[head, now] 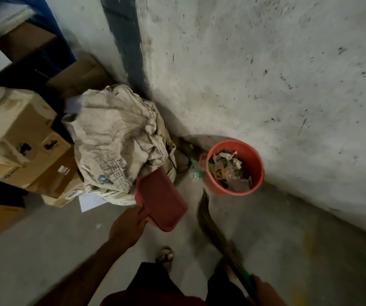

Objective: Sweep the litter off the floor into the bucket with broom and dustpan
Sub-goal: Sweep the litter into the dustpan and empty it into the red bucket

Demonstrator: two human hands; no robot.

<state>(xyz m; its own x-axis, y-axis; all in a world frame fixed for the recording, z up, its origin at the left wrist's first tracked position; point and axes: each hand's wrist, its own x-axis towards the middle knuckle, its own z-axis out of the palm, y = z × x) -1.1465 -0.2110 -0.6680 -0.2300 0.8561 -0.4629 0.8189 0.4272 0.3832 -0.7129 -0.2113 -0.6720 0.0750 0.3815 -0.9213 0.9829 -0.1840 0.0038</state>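
Head view: left hand (126, 226) grips dustpan (159, 198) — right hand (266, 291) grips broom (213, 228).

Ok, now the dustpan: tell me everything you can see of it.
The dustpan is red, apparently plastic, with a flat tray and low raised walls. The left hand holds it by its handle end, off the floor and tilted, open mouth pointing up towards the sack. It looks empty. It hangs left of the broom, short of the bucket.

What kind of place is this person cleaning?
Probably a storeroom or the back corner of a warehouse. Stacked cardboard boxes stand beside a big worn sack, and the bare concrete floor meets a scuffed, stained wall.
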